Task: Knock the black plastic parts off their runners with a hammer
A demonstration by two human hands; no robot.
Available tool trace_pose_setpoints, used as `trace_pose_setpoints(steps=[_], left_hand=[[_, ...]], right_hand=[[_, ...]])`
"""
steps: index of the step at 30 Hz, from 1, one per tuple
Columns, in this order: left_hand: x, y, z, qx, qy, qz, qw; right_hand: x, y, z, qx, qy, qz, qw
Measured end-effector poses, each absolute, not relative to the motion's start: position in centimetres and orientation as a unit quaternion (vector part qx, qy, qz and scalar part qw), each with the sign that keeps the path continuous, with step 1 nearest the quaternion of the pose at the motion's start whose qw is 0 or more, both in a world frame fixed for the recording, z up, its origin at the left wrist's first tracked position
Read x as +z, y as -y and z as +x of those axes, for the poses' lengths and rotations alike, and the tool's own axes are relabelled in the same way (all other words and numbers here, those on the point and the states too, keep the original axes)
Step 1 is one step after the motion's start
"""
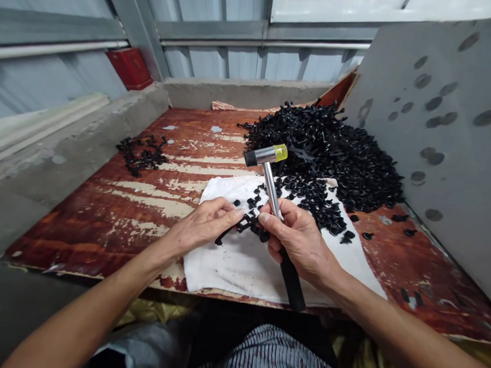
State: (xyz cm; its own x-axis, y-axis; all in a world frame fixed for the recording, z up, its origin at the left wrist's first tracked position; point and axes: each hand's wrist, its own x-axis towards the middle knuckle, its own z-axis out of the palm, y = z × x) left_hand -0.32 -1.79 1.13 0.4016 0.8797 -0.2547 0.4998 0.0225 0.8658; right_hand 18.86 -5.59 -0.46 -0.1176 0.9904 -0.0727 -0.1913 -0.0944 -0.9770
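A mallet [271, 190] with a black and a yellow face and a black grip is wrapped in my right hand [294, 234], its head pointing up and away from me. Between my two hands is a black branched plastic piece [248, 223] with small round ends. My left hand [214, 220] pinches its left side, and my right thumb and fingertips are at its right side. Under both hands lies a white cloth [234, 269]. Loose black parts [317, 202] are scattered over the cloth's far half.
A big heap of black parts [327, 149] rises at the back right of the worn red-brown board [127, 223]. A smaller pile [142, 153] sits at the left. A grey spotted panel [436, 131] stands along the right, a concrete ledge [89, 146] along the left.
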Motion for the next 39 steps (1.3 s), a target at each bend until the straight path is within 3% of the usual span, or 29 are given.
trace_pose_setpoints(steps=[14,20,27,39], left_hand=[[1.0,2.0,0.7,0.239,-0.412,0.511,0.715],[1.6,1.6,0.4,0.313,-0.445,0.433,0.718],[1.1,0.0,-2.0,0.328,-0.449,0.289,0.780],[-1.2,1.6,-3.5,0.401,-0.262,0.271,0.835]], right_hand=[[-1.2,5.9,18.5,0.573,0.477,-0.456,0.486],[-1.1,7.0,19.5,0.535,0.496,-0.492,0.475],[-2.9,9.7,19.6,0.622,0.366,-0.479,0.500],[-3.4,10.1,19.6,0.656,0.277,-0.457,0.532]])
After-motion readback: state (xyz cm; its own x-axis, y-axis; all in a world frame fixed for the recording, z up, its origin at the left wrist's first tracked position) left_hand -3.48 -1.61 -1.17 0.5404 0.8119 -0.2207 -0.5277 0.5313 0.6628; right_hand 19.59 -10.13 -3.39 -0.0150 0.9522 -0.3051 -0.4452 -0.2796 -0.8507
